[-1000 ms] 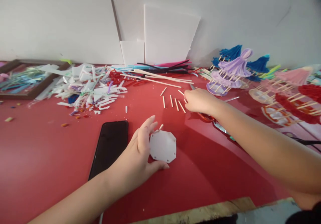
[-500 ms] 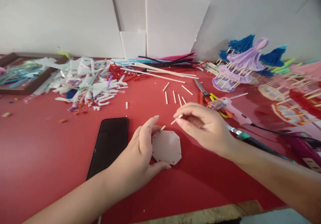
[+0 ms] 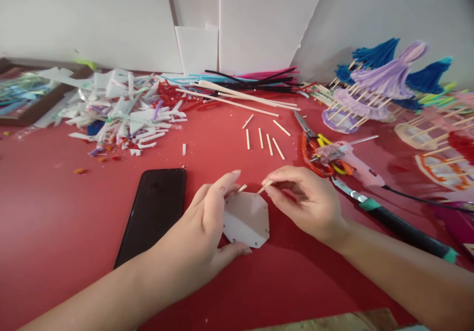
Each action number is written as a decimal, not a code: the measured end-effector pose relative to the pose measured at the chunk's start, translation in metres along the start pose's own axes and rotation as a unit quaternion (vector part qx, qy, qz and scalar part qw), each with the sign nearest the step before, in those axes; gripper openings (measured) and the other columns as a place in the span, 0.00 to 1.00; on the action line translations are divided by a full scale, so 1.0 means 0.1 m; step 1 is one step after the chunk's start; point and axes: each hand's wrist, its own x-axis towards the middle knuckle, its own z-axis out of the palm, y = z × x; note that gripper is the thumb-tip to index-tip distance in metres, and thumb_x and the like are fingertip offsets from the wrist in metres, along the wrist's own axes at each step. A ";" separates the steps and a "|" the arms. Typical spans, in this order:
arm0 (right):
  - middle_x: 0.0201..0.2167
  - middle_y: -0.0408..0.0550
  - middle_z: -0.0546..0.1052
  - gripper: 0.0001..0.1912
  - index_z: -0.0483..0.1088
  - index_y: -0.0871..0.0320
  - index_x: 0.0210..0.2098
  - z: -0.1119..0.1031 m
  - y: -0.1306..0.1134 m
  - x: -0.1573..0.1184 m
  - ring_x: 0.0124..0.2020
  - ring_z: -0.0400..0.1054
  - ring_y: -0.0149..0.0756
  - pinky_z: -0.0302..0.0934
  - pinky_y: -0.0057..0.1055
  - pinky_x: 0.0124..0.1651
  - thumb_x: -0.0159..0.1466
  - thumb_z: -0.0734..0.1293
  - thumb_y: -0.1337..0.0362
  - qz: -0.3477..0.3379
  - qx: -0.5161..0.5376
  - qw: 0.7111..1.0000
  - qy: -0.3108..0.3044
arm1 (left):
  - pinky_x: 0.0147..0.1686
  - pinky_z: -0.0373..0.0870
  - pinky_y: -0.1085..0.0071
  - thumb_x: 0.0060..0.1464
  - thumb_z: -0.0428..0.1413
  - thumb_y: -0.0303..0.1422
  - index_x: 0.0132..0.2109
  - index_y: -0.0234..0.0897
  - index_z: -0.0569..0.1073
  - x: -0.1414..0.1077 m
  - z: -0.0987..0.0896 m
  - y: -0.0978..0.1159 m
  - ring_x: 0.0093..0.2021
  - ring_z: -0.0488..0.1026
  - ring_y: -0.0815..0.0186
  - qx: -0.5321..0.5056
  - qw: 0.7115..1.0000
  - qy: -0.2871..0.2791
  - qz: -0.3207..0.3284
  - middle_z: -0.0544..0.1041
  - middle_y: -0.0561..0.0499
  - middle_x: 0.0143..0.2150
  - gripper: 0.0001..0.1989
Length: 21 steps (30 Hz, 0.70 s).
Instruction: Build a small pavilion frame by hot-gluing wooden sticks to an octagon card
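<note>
I find the white plate [image 3: 246, 220] held at its left side between thumb and fingers of the left hand [image 3: 207, 217]; the right hand [image 3: 309, 200], apart from the left, pinches a short stick [image 3: 261, 189] at the plate's far edge. I record the stick's long axis slanting down leftward, tip toward the plate. Half a second earlier that tip was beyond the plate's edge; whether it has entered, I cannot tell.

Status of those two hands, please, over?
Left hand holding plate by its edges. Right hand pinching stick at plate's far edge. Phone close beside left hand, not between hands and plate.
</note>
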 end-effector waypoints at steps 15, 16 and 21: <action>0.34 0.45 0.76 0.15 0.67 0.53 0.40 -0.01 -0.03 0.06 0.37 0.72 0.34 0.70 0.34 0.39 0.57 0.66 0.76 -0.105 -0.023 0.993 -0.039 | 0.53 0.68 0.55 0.49 0.61 0.34 0.65 0.41 0.36 -0.01 0.00 0.00 0.58 0.64 0.51 0.006 1.000 0.004 0.000 0.63 0.36 0.58 0.47; 0.33 0.45 0.76 0.14 0.67 0.52 0.40 -0.01 -0.03 0.06 0.36 0.72 0.34 0.70 0.34 0.39 0.57 0.66 0.76 -0.109 -0.030 0.993 -0.042 | 0.53 0.68 0.55 0.49 0.61 0.35 0.65 0.40 0.37 -0.01 0.00 -0.01 0.58 0.64 0.51 0.007 1.000 0.004 0.001 0.63 0.36 0.58 0.48; 0.33 0.47 0.77 0.13 0.67 0.52 0.39 -0.01 -0.04 0.08 0.36 0.72 0.34 0.71 0.35 0.39 0.58 0.65 0.75 -0.122 -0.047 0.991 -0.042 | 0.52 0.68 0.54 0.49 0.61 0.34 0.65 0.41 0.37 0.00 0.00 -0.01 0.58 0.64 0.51 0.005 1.000 0.003 -0.001 0.63 0.36 0.58 0.47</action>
